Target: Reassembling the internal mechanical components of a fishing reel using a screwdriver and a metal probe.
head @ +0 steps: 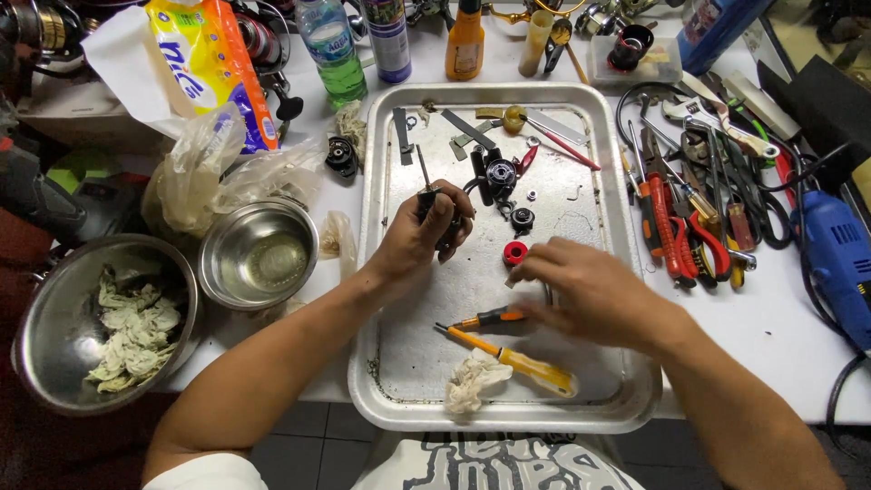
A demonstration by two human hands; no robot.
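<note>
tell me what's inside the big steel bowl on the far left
The big steel bowl holds a heap of crumpled, stained pale rags or tissues, lying on its bottom toward the right side. Whatever lies beneath them is covered.

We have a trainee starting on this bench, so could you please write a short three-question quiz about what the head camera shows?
1. True or false: the left hand grips a dark-handled screwdriver with its shaft pointing up and away from the person.
2. Multiple choice: the right hand rests over the large rectangular metal tray, closest to A) the blue power tool, B) the small round red part, C) the green-tinted plastic bottle.
3. What fills the bigger round steel bowl at the left edge?

Key: 1 true. 2 B. 3 crumpled, soiled tissue wads; the smaller round steel bowl beside it holds none.
</note>
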